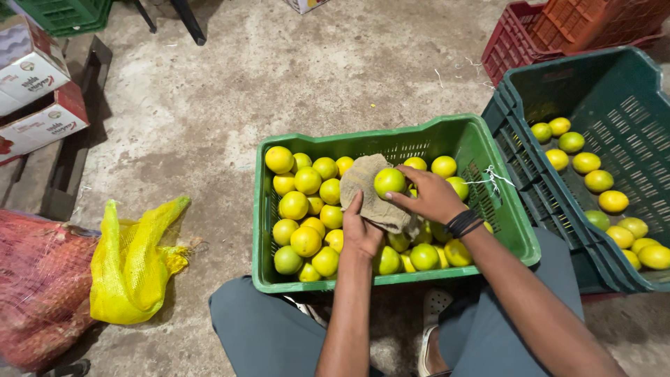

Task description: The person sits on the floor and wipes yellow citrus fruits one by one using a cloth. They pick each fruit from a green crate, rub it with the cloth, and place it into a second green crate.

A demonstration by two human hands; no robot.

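We hold a lime over the green crate (502,230).
Our right hand (430,197) grips the lime (389,182); our left hand (361,234) clutches a brown cloth (370,192) beneath it, above the crate's piled limes (307,209).

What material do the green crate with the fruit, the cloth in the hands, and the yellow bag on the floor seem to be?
Green crate: likely moulded plastic, smooth with slotted walls.
Cloth: seemingly coarse woven fabric, beige, matte and rumpled.
Yellow bag: apparently plastic net mesh, loosely crumpled.
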